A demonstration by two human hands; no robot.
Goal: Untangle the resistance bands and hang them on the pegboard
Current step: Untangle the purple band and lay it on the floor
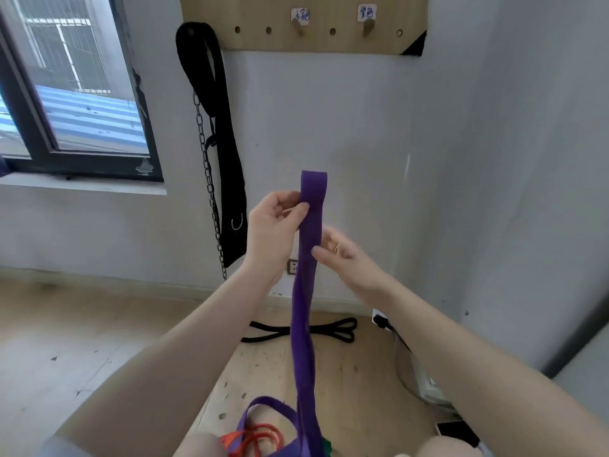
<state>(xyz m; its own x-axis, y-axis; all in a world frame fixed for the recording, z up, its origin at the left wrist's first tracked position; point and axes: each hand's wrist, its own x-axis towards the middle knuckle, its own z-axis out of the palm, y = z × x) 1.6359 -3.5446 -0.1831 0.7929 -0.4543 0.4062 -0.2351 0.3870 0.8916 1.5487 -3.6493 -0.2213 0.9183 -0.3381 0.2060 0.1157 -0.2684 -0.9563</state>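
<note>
You lift the flat purple rubber resistance band, left hand pinching its folded top, right hand fingers loosely spread alongside, readying it for the wooden pegboard.

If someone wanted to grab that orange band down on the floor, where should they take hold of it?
Probably by an arc of the orange band at the picture's bottom edge, coming from above with the fingers hooked under a loop. It lies in thin coils on the wooden floor, so a raised curve is easiest to catch. The purple band drapes over the pile, so it may drag.
</note>
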